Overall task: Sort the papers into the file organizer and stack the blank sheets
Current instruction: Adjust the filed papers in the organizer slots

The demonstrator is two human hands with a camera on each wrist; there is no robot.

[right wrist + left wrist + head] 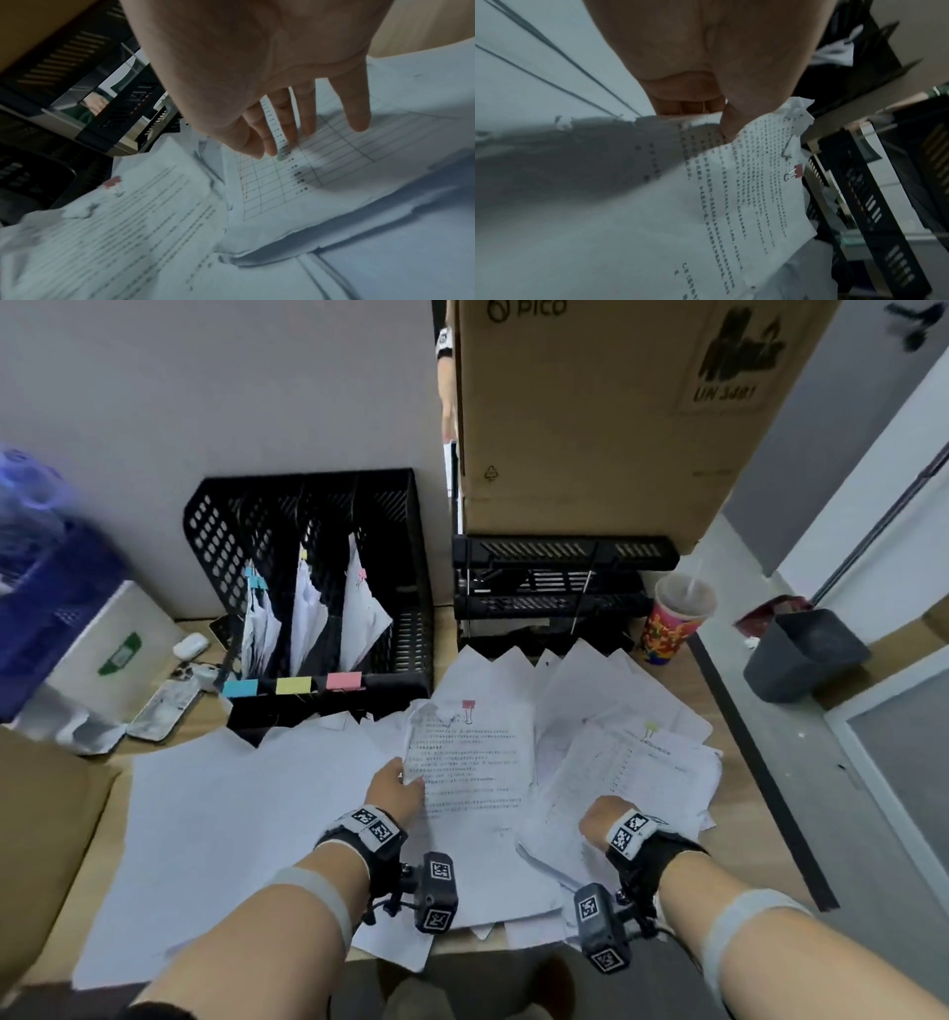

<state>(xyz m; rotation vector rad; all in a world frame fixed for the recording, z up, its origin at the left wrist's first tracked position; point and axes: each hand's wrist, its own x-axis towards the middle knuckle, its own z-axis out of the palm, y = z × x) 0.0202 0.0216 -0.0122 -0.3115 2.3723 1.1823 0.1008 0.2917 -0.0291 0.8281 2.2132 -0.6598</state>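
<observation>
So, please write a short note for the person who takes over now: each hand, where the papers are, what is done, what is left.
Left hand: pinches the printed document with the pink clip at its left edge.
Right hand: open, fingers spread over the table-form sheet with the yellow clip.
File organizer: its blue, yellow and pink slots each hold papers.
Left: file both clipped documents, likely by matching colour, sort the loose pile, stack the blank sheets.

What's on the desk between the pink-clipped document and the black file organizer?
Loose white sheets, seen in the head view, reaching the file organizer from the pink-clipped document.
</observation>
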